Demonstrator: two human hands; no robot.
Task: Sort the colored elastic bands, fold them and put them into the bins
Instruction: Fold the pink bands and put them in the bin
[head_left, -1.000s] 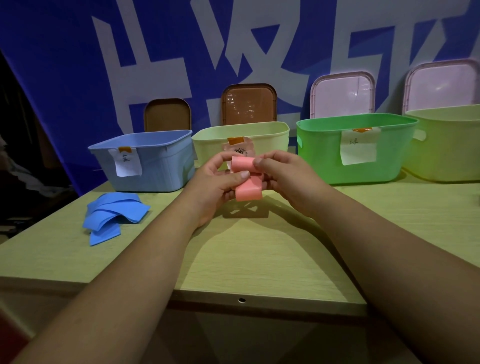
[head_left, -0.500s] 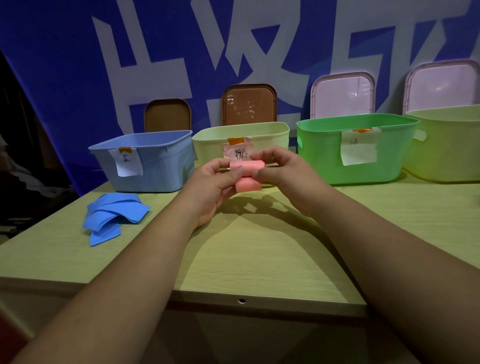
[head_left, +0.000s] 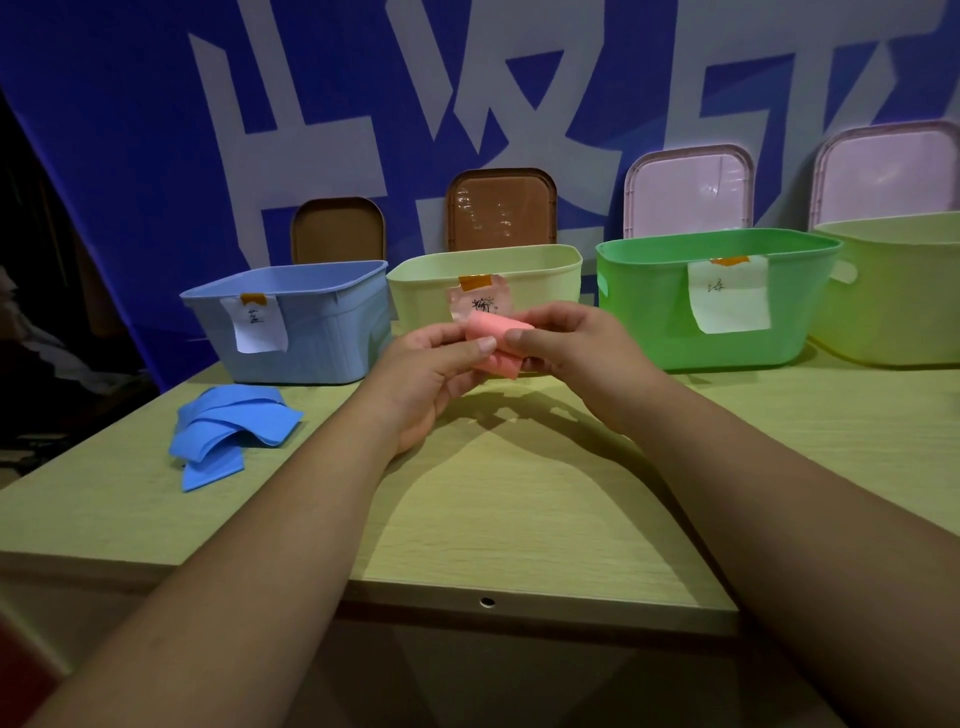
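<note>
Bins of smooth plastic stand in a row at the back of the wood-grain desk (head_left: 519, 509): a blue bin (head_left: 322, 338), a pale yellow bin (head_left: 540, 280), a green bin (head_left: 649, 317) and a yellow-green bin (head_left: 893, 296) cut off by the right edge. Three carry taped paper labels with handwriting too small to read. Rounded lids lean upright behind them against a blue banner (head_left: 130, 130), two brown and two pale pink.

Both hands meet above the desk in front of the pale yellow bin. The left hand (head_left: 431, 374) and the right hand (head_left: 576, 348) each pinch the pink elastic band (head_left: 493, 338) between thumb and fingers. It is folded into a thick soft wad and hides the lower part of that bin's label. The bins' insides are out of sight.

A loose heap of blue elastic bands (head_left: 228, 431), flat and matte, lies on the desk near the blue bin, well apart from the hands.
</note>
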